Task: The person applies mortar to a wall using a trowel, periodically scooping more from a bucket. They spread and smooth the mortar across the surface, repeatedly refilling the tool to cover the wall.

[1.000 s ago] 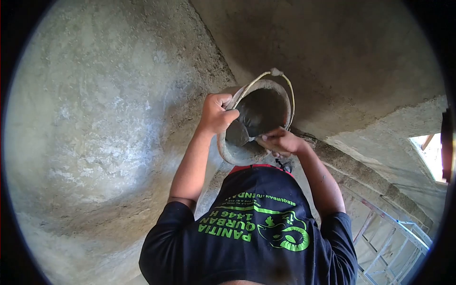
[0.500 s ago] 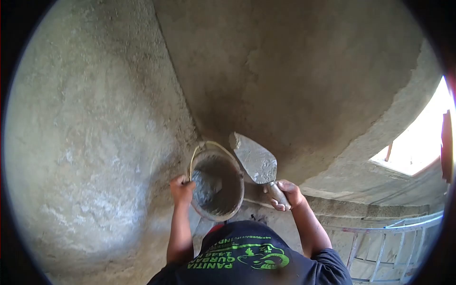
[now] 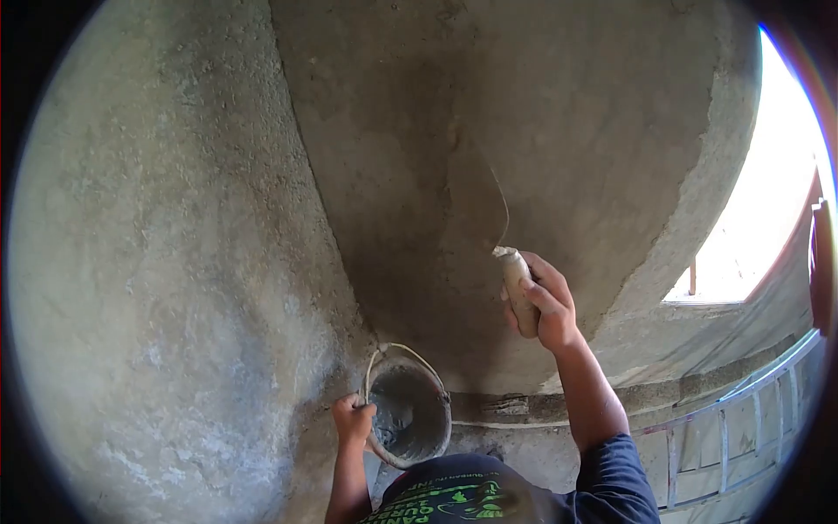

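My left hand (image 3: 353, 421) is closed on the side of a bucket (image 3: 446, 415), where its wire handle meets the rim. Wet grey mortar (image 3: 394, 421) lies inside the bucket, which tilts toward me. Higher up, my right hand (image 3: 553, 306) wraps round the handle of a trowel (image 3: 522, 295). The trowel's blade lies against the grey plastered wall (image 3: 585, 140) and blends into it; only its thin curved right edge stands out. Whether mortar is under the blade is hidden.
A rougher wall (image 3: 175, 218) meets the plastered one in a corner at left. On the right is a bright opening (image 3: 742, 236). Below it stands a metal ladder-like frame (image 3: 723, 437). A ledge (image 3: 628, 400) runs along the wall's foot.
My right hand has raised the trowel from beside the bucket and turned its blade onto the wall. The bucket, still in my left hand, sits lower in view.
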### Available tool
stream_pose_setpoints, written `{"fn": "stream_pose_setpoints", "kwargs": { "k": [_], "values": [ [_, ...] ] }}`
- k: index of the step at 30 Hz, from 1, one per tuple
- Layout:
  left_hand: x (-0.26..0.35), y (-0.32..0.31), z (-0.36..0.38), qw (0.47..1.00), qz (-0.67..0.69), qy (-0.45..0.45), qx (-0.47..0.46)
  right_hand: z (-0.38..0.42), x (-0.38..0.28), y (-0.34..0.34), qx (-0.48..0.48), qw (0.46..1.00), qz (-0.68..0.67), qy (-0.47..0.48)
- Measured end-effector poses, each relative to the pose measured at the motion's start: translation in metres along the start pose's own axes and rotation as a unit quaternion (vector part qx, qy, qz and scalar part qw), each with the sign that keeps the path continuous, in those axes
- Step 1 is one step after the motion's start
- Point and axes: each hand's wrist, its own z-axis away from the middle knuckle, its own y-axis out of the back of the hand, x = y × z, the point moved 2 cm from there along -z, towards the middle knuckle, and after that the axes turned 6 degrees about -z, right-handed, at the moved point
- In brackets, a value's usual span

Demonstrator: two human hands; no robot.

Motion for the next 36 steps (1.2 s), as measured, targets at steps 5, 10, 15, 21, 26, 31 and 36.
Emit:
{"fn": "stream_pose_setpoints", "kwargs": {
  "k": [5,10,15,21,26,31,36],
  "values": [
    [-0.016,0.001,-0.004,1.000,-0.002,-0.009,-0.023,-0.032,-0.023,-0.031,0.114,0.983,0.115,0.090],
    [-0.016,0.010,-0.008,0.999,0.021,-0.011,-0.042,-0.080,-0.057,-0.028,0.246,0.622,0.620,0.411],
    [-0.011,0.019,-0.007,0.999,0.017,-0.019,-0.046,-0.112,-0.069,-0.032,0.307,0.610,0.664,0.305],
    [-0.029,0.019,-0.011,0.999,0.007,-0.025,-0.030,-0.134,-0.080,-0.036,0.304,0.588,0.703,0.262],
    [-0.031,0.021,-0.007,0.999,0.033,-0.016,-0.025,-0.122,-0.054,-0.026,0.290,0.561,0.765,0.128],
    [-0.035,0.024,-0.002,0.999,0.048,-0.009,-0.017,-0.071,-0.018,-0.012,0.218,0.658,0.706,0.142],
    [-0.028,0.021,0.002,0.999,0.039,-0.004,-0.008,-0.096,-0.068,-0.005,0.235,0.652,0.655,0.301]
  ]
}}
